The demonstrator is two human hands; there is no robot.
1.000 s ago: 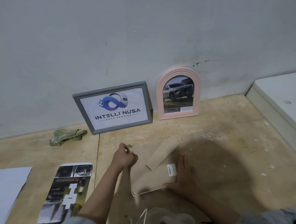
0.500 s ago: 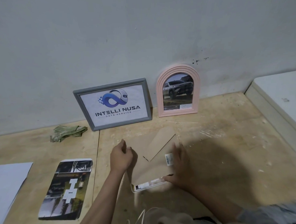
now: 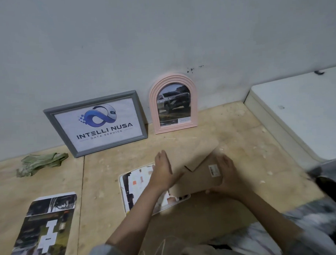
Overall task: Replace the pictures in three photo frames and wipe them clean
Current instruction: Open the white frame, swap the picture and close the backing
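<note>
My right hand [image 3: 228, 174] grips the near right edge of the brown backing board [image 3: 201, 174], lifted off the white frame [image 3: 125, 193] lying near centre, while my left hand [image 3: 162, 171] rests with loose fingers on the exposed picture. The board looks light and stiff, best held by its edges. Far left, the grey frame [image 3: 142, 116] reads "INTELLI NUSA DATA SERVICE".

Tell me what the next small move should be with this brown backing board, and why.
Probably set the brown backing board aside on the bare floor to the right. The right hand grips its near right corner and has it half off the white frame, whose old picture now lies exposed under the left hand. With the board clear, that picture can come out.
</note>
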